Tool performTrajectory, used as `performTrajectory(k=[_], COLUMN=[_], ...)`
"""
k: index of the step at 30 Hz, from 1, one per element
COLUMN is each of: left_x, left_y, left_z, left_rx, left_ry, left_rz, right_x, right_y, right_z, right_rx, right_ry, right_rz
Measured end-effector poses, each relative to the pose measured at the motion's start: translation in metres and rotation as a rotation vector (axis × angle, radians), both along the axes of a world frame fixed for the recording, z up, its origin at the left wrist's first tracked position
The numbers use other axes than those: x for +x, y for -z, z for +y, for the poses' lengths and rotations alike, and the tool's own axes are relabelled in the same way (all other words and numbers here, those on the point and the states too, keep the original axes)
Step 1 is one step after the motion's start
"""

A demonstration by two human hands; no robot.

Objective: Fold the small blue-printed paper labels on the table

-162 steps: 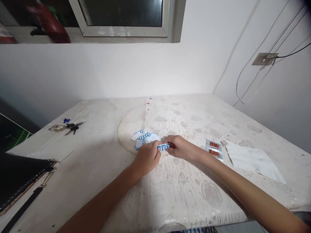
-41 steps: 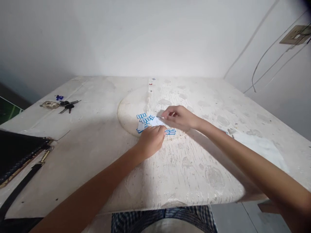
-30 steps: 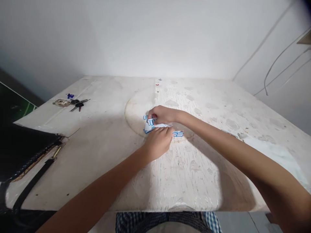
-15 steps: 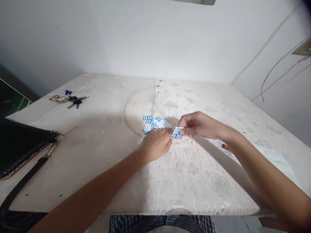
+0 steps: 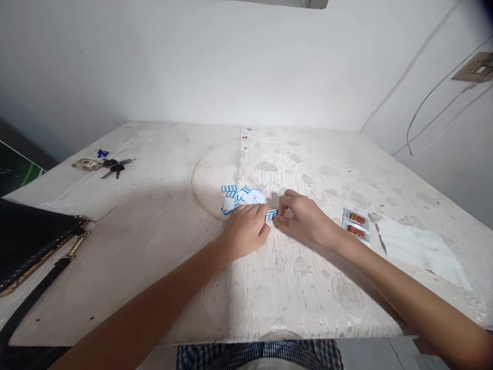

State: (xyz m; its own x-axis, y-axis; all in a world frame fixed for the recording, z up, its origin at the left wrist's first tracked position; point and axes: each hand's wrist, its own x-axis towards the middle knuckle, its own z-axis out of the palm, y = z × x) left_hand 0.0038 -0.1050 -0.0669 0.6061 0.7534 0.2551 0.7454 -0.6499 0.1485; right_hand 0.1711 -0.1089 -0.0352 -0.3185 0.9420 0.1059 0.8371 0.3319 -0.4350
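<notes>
My left hand (image 5: 247, 229) rests low over the table, its fingers closed on the left end of a small white paper piece (image 5: 271, 216) printed with blue rectangles. At the piece's right end, my right hand (image 5: 302, 216) has thumb and index finger pinched on its edge. Just beyond my left hand lies a loose pile of white paper cutouts (image 5: 252, 196) with blue-outlined boxes, partly overlapping. My left fingers cover the near side of that pile.
On the right lie a blister pack (image 5: 356, 225) with reddish-brown contents and a white cloth or sheet (image 5: 423, 252). Keys (image 5: 115, 165) and a small blue object (image 5: 102, 153) sit at the far left. A black bag (image 5: 38, 241) with a strap occupies the left edge.
My right hand has come down and slightly left with its end of the paper piece, which now lies lower and flatter. The blister pack has come into fuller view beside my right forearm.
</notes>
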Motion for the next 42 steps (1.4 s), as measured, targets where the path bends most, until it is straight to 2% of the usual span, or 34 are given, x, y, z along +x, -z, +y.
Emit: performTrajectory(k=[8,11,13,16,20,23,25,29,32,38,42], left_x=[0.000,0.000,0.000,0.000,-0.001,-0.003,-0.003,-0.003,-0.003,-0.003,-0.003], left_y=[0.004,0.003,0.002,0.001,0.001,0.002,0.002,0.002,0.002,0.005,0.006], left_z=[0.002,0.002,0.001,0.001,0.000,-0.001,-0.002,-0.002,-0.002,0.000,0.000], left_rx=[0.001,0.003,0.002,-0.016,-0.042,-0.035,-0.023,-0.001,0.014,0.024,0.032], left_ry=[0.019,0.007,0.001,-0.010,-0.026,-0.026,-0.023,-0.030,-0.025,-0.020,-0.024], left_rz=[-0.040,-0.026,-0.017,-0.011,-0.020,-0.008,0.001,0.012,0.022,0.009,0.010], right_x=[0.004,0.006,0.001,-0.020,-0.066,-0.091,-0.098,-0.098,-0.097,-0.108,-0.114], right_y=[0.002,-0.003,-0.007,-0.010,-0.008,-0.011,-0.015,-0.020,-0.024,-0.039,-0.043], right_z=[0.001,0.006,0.016,0.044,0.088,0.110,0.116,0.115,0.111,0.098,0.097], right_rx=[-0.057,-0.009,0.021,0.011,0.027,-0.012,-0.080,-0.210,-0.221,-0.257,-0.283], right_ry=[-0.021,-0.026,-0.068,-0.214,-0.411,-0.459,-0.453,-0.384,-0.358,-0.353,-0.329], right_rz=[0.134,0.171,0.237,0.267,0.045,-0.154,-0.194,-0.157,-0.187,-0.399,-0.438])
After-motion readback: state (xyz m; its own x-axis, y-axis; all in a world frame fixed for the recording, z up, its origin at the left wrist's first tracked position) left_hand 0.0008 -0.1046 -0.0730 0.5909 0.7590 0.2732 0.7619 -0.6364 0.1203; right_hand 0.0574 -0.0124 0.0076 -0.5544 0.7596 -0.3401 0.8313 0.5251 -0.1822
